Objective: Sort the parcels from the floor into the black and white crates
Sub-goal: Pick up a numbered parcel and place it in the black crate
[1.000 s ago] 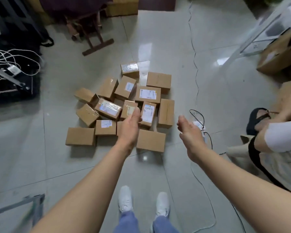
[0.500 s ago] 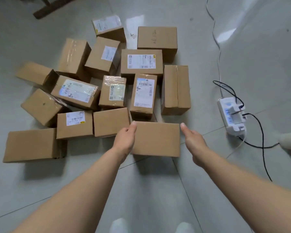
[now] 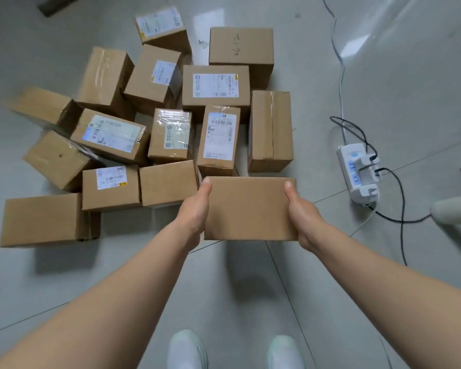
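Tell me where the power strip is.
Head view, right side: the power strip lies on the floor, right of the held parcel and the right hand.

Head-worn view, steeply down, near

Glossy grey tiled floor (image 3: 64, 275), cluster of cardboard parcels (image 3: 171, 134), white power strip (image 3: 357, 171) well right of them

Plain parcel (image 3: 249, 209) between left hand (image 3: 194, 211) and right hand (image 3: 302, 217), above floor parcels (image 3: 168, 134).
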A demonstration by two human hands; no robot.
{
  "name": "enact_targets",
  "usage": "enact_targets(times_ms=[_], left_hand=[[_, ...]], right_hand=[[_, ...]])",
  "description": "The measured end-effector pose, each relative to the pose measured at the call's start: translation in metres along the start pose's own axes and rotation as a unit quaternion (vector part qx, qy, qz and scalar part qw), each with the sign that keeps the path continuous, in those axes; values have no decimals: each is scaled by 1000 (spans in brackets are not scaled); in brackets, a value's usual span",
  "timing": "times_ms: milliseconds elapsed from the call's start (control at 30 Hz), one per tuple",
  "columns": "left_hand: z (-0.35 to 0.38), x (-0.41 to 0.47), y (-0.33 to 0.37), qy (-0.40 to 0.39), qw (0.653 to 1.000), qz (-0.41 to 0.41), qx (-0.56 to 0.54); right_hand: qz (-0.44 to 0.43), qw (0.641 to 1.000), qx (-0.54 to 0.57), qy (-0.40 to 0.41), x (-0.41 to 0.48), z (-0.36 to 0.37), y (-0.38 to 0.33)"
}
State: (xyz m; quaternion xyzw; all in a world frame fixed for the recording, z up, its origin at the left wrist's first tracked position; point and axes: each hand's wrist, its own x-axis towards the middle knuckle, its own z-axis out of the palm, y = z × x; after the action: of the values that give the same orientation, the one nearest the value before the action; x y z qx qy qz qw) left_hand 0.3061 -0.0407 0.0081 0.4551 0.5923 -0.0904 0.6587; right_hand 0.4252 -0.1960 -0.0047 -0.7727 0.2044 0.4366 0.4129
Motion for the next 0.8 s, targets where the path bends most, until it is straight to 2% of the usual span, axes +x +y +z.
enact_targets(times_ms=[200, 300, 433, 633, 800], left_hand=[[-26, -129, 99, 13, 998, 60, -36], [-47, -202, 159, 54, 989, 88, -101], [-73, -306, 215, 61, 975, 130, -169], [-133, -457, 252, 81, 958, 182, -205], [-194, -559, 275, 97, 941, 232, -226]], right_hand=[[-73, 997, 18, -3, -124, -33, -99], [-131, 990, 50, 21, -202, -47, -156], [-195, 976, 91, 32, -317, -69, -222], [-244, 965, 99, 7, -475, -87, -278], [-297, 948, 102, -49, -578, -71, -301]])
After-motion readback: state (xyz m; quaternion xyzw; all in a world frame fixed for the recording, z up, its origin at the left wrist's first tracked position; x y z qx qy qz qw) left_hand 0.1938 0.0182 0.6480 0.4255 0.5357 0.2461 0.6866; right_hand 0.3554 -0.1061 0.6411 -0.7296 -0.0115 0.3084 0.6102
